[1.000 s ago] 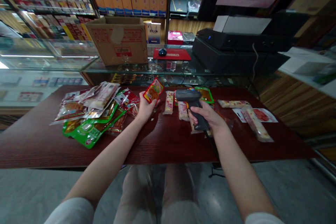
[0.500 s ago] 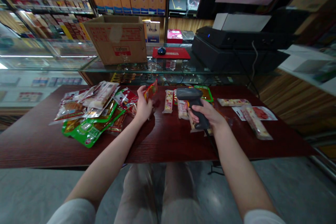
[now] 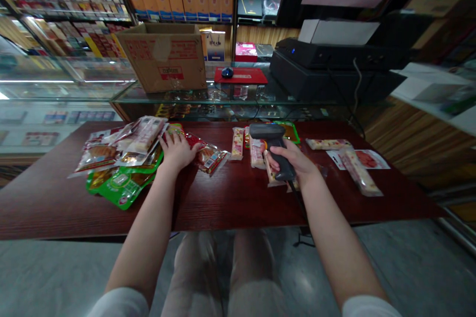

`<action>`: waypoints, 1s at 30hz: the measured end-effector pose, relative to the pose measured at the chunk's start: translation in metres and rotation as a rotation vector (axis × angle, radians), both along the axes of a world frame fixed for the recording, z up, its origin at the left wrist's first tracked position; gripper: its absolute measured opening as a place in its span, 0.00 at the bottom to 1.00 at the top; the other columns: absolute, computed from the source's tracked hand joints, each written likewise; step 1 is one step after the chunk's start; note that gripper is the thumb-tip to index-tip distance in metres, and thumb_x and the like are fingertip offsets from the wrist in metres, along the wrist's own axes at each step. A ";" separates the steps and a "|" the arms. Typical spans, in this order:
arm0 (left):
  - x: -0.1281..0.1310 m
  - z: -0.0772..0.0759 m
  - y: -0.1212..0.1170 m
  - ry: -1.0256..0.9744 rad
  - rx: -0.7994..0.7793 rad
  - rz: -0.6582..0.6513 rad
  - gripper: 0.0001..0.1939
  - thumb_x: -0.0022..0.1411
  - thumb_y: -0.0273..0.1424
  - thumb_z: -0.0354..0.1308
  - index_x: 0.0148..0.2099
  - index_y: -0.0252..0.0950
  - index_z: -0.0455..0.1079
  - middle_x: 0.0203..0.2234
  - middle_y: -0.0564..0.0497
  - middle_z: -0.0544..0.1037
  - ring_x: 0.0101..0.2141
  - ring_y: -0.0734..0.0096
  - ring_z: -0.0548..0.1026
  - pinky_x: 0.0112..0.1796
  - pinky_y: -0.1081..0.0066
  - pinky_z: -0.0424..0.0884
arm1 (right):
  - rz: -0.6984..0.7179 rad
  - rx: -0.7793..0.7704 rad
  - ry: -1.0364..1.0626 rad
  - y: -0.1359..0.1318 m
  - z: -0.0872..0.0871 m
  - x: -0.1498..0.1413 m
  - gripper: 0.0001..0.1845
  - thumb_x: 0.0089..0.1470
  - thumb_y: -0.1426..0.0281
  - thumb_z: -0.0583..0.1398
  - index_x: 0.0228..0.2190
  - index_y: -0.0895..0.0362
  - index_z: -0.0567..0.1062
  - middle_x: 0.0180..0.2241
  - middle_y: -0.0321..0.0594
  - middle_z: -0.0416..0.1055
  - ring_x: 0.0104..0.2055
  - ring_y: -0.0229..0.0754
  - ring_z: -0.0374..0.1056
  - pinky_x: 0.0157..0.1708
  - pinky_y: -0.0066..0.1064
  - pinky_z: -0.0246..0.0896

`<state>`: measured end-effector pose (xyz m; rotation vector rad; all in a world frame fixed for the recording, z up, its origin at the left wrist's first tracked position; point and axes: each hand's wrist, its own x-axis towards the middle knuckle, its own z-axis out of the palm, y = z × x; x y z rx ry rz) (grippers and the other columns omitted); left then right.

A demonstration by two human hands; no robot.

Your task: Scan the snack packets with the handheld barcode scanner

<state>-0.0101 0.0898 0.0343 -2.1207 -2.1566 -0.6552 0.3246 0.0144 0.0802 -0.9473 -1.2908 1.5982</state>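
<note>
My left hand (image 3: 177, 152) lies with fingers spread on snack packets at the right side of a pile. Just right of it, a clear-and-red snack packet (image 3: 210, 157) lies flat, its barcode face up. The pile holds green-edged packets (image 3: 124, 185) below and pale, white-wrapped packets (image 3: 145, 133) on top. My right hand (image 3: 293, 161) grips a dark grey barcode scanner (image 3: 267, 132), its head pointing left. Under and beside the scanner lie white-wrapped bars (image 3: 256, 152), partly hidden by it, and one separate bar (image 3: 237, 143). A green-edged packet (image 3: 292, 132) shows behind the scanner.
The dark red table (image 3: 223, 203) also carries bars (image 3: 359, 171) and a white packet (image 3: 375, 159) at right. Behind are a glass counter, a cardboard box (image 3: 167, 59), a mouse (image 3: 227, 73) on a red mat and black till equipment (image 3: 316, 79). The scanner's cable (image 3: 299, 200) hangs toward me.
My left hand, which held up a small red packet, has moved left and now rests spread on the pile. A barcoded packet shows flat beside it. The scanner has barely moved.
</note>
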 end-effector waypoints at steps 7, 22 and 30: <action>0.033 0.010 -0.014 0.041 0.054 -0.359 0.28 0.67 0.45 0.48 0.61 0.35 0.68 0.64 0.36 0.64 0.66 0.46 0.56 0.64 0.45 0.45 | -0.021 0.025 0.008 -0.002 0.007 0.001 0.18 0.50 0.59 0.66 0.33 0.54 0.63 0.15 0.28 0.63 0.15 0.33 0.56 0.16 0.27 0.55; 0.028 0.015 -0.017 0.203 -0.047 -0.336 0.15 0.59 0.26 0.49 0.41 0.37 0.77 0.42 0.40 0.80 0.50 0.48 0.74 0.63 0.44 0.47 | -0.089 0.053 0.003 -0.003 0.009 0.006 0.16 0.49 0.60 0.66 0.33 0.55 0.66 0.14 0.29 0.63 0.15 0.34 0.55 0.15 0.26 0.53; 0.107 0.001 -0.029 -0.082 -0.088 -0.427 0.34 0.61 0.50 0.57 0.60 0.31 0.66 0.52 0.32 0.75 0.52 0.40 0.71 0.52 0.48 0.62 | -0.134 0.081 -0.008 0.002 0.008 0.015 0.15 0.48 0.60 0.65 0.34 0.56 0.71 0.16 0.31 0.64 0.15 0.33 0.56 0.15 0.26 0.52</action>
